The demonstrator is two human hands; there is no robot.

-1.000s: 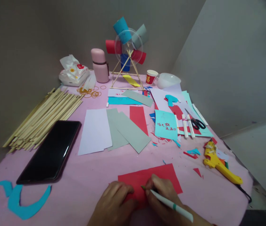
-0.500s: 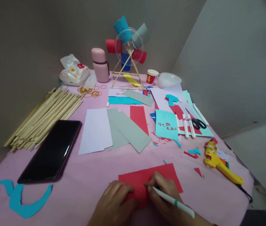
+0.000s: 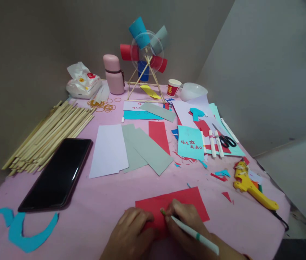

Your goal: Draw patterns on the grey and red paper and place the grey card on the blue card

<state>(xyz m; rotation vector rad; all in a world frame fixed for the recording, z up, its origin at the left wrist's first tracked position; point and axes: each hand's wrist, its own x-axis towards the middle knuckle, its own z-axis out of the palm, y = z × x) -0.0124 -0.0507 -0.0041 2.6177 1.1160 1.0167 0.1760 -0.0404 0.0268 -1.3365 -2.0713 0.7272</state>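
Observation:
A sheet of red paper [image 3: 180, 202] lies on the table right in front of me. My left hand [image 3: 131, 231] rests on its left side, fingers lying on the sheet and pressing it down, gripping nothing. Closed around a white marker with a green band [image 3: 193, 233], my right hand [image 3: 187, 220] leans on the paper. The marker's green tip meets the red sheet near its middle; any mark there is too small to make out. The paper's lower edge is hidden by both hands.
Left are a phone [image 3: 58, 173], wooden sticks [image 3: 50, 133] and blue paper scraps [image 3: 30, 236]. Ahead lie grey sheets [image 3: 155, 151] and a lettered light-blue sheet [image 3: 191, 144]. A yellow glue gun [image 3: 253, 191] and scissors [image 3: 227, 141] are right. A stick-framed wheel [image 3: 147, 54] stands behind.
My right hand and the marker have shifted slightly left over the red paper. My left hand stays in place on the sheet. The whole view has moved a little.

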